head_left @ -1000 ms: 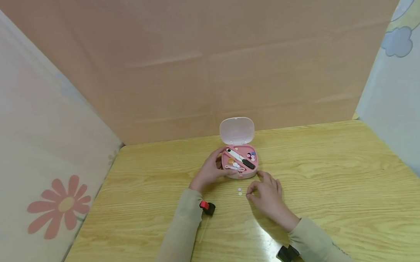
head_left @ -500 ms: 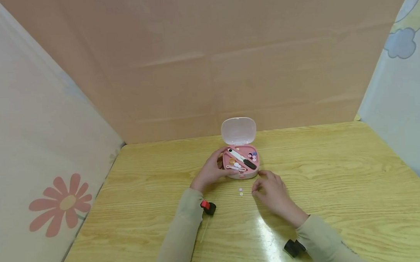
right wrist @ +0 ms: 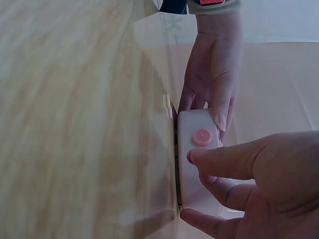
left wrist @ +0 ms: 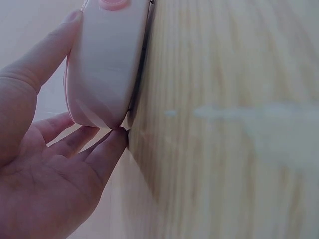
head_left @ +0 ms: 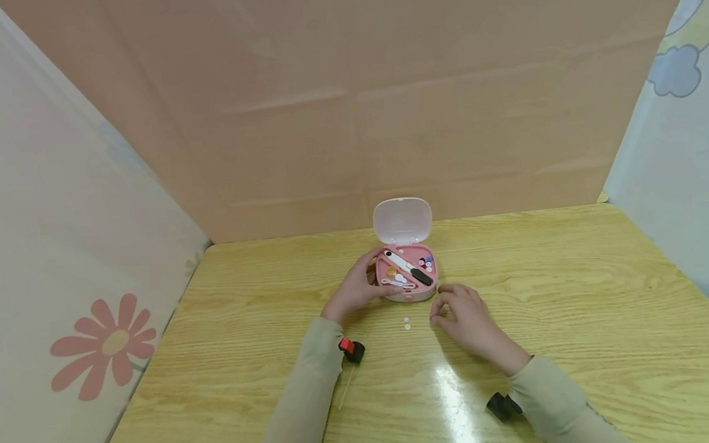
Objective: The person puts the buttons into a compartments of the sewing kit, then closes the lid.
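Observation:
A pink and white sewing box (head_left: 425,296) stands on the table with its translucent lid (head_left: 403,221) raised. My left hand (head_left: 355,290) grips the box's left side, thumb at the front rim and fingers round the end, as the left wrist view shows. In the right wrist view, my right hand (right wrist: 234,169) pinches a small purple button (right wrist: 190,156) between thumb and index finger, in front of the box. Two small buttons, one lilac (head_left: 406,319) and one pale yellow (head_left: 408,327), lie on the table left of the right hand.
Inside the box, a white tool with a black end (head_left: 421,276) lies diagonally. Several buttons (head_left: 429,264) fill the right compartment; a white looped strip (head_left: 392,283) and an orange item (head_left: 391,271) lie on the left. A brown backdrop (head_left: 351,117) rises behind the table (head_left: 246,303).
My right hand has drawn to the right, away from the two buttons on the table. The left hand stays on the box, and the two buttons have not moved.

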### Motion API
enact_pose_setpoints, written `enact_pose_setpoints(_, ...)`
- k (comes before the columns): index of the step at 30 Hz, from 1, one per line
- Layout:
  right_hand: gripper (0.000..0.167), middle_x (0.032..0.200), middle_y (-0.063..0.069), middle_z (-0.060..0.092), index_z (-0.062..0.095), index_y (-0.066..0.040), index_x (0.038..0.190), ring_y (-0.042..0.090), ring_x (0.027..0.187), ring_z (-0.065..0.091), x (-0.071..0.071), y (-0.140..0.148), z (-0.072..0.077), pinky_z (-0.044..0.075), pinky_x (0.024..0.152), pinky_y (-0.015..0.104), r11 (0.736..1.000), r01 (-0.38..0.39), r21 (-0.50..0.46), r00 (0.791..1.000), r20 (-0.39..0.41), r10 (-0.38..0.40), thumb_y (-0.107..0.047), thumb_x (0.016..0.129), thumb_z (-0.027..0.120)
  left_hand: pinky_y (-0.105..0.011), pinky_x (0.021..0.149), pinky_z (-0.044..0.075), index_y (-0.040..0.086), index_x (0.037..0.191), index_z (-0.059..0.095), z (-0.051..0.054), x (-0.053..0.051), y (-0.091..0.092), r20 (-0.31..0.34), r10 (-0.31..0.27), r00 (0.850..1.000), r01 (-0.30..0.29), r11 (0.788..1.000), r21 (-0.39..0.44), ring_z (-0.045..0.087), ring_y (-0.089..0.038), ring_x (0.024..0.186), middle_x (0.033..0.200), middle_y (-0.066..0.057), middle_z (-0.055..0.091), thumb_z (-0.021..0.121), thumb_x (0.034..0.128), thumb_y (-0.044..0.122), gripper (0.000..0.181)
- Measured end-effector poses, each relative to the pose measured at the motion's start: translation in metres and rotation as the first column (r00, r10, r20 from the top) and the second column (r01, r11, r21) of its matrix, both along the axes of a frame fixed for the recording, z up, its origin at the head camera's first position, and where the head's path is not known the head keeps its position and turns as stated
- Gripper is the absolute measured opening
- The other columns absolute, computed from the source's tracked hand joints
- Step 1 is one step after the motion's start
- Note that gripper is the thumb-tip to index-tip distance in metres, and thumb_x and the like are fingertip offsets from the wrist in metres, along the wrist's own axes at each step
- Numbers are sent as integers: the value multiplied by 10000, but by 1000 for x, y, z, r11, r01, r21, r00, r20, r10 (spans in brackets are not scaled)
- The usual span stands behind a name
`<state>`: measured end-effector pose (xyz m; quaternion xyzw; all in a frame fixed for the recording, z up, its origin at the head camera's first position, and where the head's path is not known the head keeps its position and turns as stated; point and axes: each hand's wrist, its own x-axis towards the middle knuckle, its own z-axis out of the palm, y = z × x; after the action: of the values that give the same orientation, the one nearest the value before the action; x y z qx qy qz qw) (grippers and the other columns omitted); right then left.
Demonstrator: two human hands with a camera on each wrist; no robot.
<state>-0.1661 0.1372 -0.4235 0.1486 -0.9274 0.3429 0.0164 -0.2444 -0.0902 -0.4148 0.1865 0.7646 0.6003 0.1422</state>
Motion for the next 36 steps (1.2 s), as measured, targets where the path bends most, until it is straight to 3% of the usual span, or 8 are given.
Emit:
enact_pose_setpoints(10, 149, 1315, 295, 472, 609, -169, 778, 553, 1234, 294, -4, 7, 8, 171, 966, 714, 1000, 8, -9, 1000, 11, -8, -76, 841, 708, -395, 1015, 403, 37, 1488, 273, 2, 0, 0, 13, 15, 1000, -15, 1000, -15, 476, -292, 1227, 1447, -161, 366, 778, 783, 14, 867)
enact_pose_setpoints(14, 145, 1314, 313, 463, 608, -166, 782, 568, 1229, 294, -6, 11, 11, 164, 975, 715, 1000, 12, -2, 1000, -5, -12, -78, 839, 708, -404, 1021, 395, 79, 1496, 274, -8, -5, 0, 16, 6, 1000, -6, 1000, -9, 468, -292, 1234, 1450, -134, 372, 785, 782, 37, 879)
enact_pose_setpoints(21, 127, 1336, 310, 439, 611, -148, 795, 583, 1242, 254, -9, 15, 16, 125, 983, 723, 999, 23, -29, 1000, 8, -23, -74, 855, 695, -316, 980, 434, 173, 1486, 324, -23, -12, -1, -9, 22, 1000, -22, 999, -41, 518, -194, 1172, 1379, -24, 450, 811, 768, 114, 869)
enact_pose_setpoints(36, 107, 1343, 308, 428, 610, -109, 796, 567, 1257, 240, -24, 11, 29, 123, 994, 711, 998, 43, -41, 999, -12, -44, -76, 859, 690, -267, 973, 428, 222, 1477, 344, -24, -12, -1, 28, 51, 998, -49, 998, -49, 509, -120, 1177, 1350, 68, 459, 824, 753, 145, 871)
